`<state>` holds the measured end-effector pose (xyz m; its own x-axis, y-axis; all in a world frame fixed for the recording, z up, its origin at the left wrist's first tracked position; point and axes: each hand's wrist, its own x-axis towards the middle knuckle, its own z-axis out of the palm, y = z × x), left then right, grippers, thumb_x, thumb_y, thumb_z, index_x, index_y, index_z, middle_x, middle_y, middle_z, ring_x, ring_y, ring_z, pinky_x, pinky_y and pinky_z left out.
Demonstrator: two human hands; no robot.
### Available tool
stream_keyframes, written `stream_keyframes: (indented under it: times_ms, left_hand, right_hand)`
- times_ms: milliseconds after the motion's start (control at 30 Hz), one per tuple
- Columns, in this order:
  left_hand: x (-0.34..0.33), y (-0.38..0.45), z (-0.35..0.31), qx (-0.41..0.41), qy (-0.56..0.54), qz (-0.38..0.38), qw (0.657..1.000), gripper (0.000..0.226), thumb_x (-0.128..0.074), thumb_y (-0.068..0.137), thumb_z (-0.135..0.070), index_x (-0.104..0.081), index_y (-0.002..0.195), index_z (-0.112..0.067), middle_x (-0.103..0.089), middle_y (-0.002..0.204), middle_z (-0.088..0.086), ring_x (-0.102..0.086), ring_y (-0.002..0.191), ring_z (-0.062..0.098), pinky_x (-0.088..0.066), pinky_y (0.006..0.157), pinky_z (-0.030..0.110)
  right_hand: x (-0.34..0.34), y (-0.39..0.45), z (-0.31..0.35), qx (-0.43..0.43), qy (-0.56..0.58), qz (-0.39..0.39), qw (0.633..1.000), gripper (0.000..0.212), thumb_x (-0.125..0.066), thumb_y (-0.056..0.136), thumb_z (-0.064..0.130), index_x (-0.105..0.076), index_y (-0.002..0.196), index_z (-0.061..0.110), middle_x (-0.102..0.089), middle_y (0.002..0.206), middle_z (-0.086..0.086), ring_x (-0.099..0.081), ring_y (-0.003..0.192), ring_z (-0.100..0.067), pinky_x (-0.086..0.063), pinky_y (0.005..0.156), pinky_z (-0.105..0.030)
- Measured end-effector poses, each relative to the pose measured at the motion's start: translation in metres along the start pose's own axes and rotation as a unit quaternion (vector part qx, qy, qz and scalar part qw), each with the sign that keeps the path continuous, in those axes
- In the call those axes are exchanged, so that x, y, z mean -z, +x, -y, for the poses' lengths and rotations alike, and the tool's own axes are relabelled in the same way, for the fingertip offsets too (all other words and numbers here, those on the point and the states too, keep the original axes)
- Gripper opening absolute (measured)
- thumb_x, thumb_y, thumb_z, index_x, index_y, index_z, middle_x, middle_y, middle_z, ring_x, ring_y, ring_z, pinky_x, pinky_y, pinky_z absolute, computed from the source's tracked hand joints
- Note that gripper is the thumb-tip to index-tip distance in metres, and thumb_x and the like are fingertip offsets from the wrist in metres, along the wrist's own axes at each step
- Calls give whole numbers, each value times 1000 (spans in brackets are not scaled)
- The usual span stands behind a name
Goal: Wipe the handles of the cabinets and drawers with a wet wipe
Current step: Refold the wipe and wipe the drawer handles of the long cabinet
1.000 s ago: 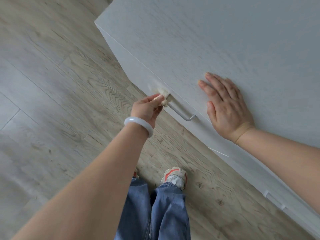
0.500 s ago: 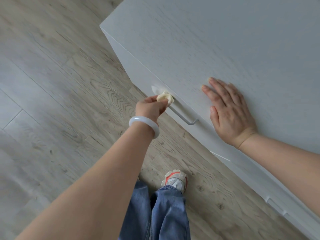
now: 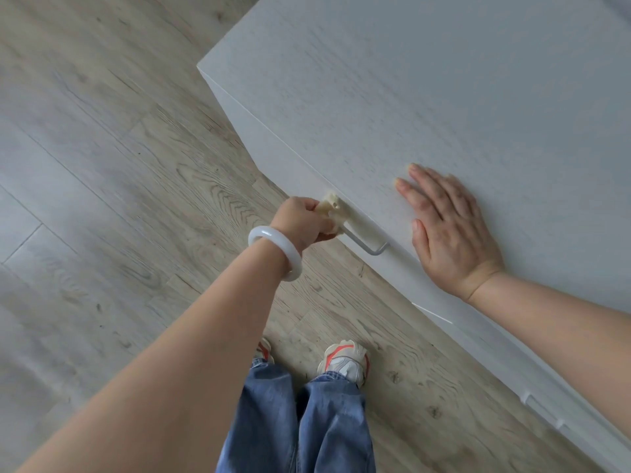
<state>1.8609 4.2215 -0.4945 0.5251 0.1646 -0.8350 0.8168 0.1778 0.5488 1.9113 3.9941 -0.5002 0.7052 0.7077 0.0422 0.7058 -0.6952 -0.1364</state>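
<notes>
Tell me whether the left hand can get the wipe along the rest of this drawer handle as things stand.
Probably yes. The left hand grips the wipe at the handle's far end; the bare bar toward the near bracket is unobstructed, and the right hand rests flat on the cabinet top, clear of it.

A grey-beige wood-grain plank floor (image 3: 112,186) is seen under soft, even light, with a white, faintly grained cabinet (image 3: 426,80) set upon it at the right, its corner pointed toward upper centre.

White cabinet (image 3: 392,97) on wood floor (image 3: 102,199).
</notes>
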Motion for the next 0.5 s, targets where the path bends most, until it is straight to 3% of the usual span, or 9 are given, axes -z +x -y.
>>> stream_keyframes:
  times_ms: [67,200,367,500]
  left_hand:
    - [-3,-1,-3,5,-85,9,996,19,-50,88,11,-64,100,9,-65,86,21,-68,82,29,-57,86,39]
    - [-6,0,-2,55,-195,-51,978,17,-59,94,-10,-67,99,4,-70,87,20,-72,79,32,-59,81,45]
    - [-21,1,10,55,-227,-86,969,3,-74,82,-8,-73,85,-8,-69,66,8,-63,57,20,-58,85,43]
    - [-37,0,28,13,-259,-158,953,5,-77,80,-11,-72,83,-13,-70,69,3,-66,62,18,-59,81,44]
  right_hand:
    - [0,0,0,1,1,-1,1000,53,-32,95,19,-37,147,11,-30,156,-9,-27,143,-24,-19,119,-43]
    - [0,0,0,1,-1,0,1000,53,-32,96,19,-36,148,11,-30,156,-9,-26,143,-24,-19,119,-43]
    - [0,0,0,1,-3,1,1000,53,-32,96,19,-36,148,12,-29,157,-9,-27,143,-24,-18,120,-43]
    - [0,0,-1,3,-1,0,1000,53,-32,95,19,-36,148,12,-29,157,-9,-27,143,-25,-18,120,-43]
